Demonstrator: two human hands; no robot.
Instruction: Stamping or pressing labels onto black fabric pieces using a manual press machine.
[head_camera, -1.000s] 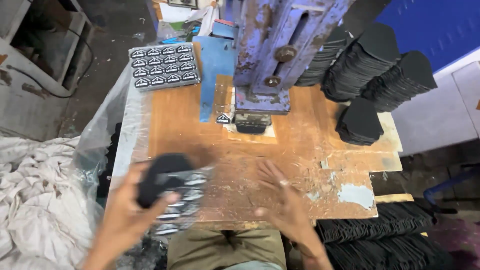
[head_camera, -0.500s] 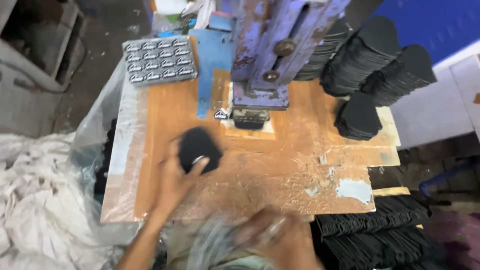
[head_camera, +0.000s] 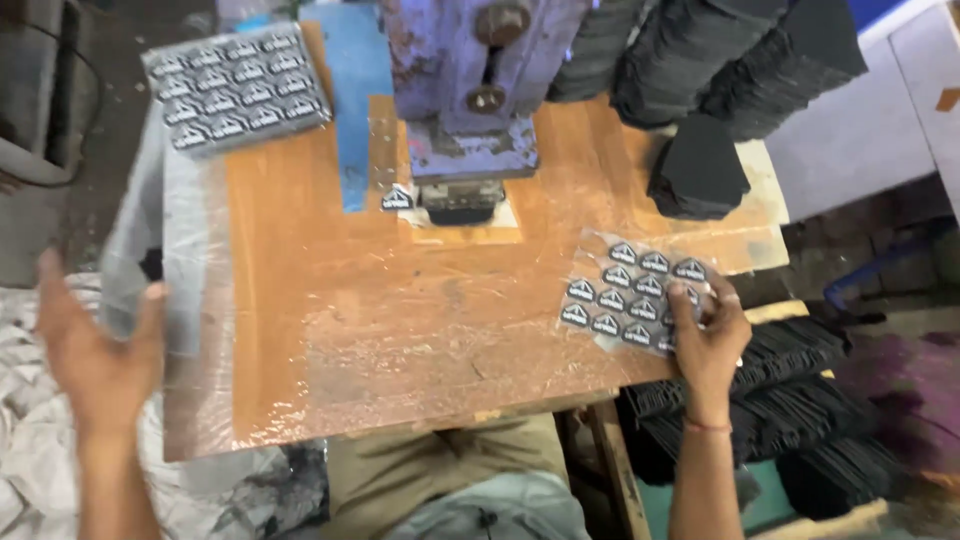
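Flat on the table (head_camera: 300, 300), clear sheet of black labels (head_camera: 625, 295), right hand (head_camera: 708, 335) pinching its edge; left hand (head_camera: 100, 350) spread, holding nothing

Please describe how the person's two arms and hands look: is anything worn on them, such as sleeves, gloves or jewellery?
Both hands are bare, without gloves. No sleeve shows on either forearm in this view. The right hand has a thin reddish band around its wrist and what looks like a ring on one finger, though this is small and blurred. The left hand shows nothing worn on its wrist or fingers.
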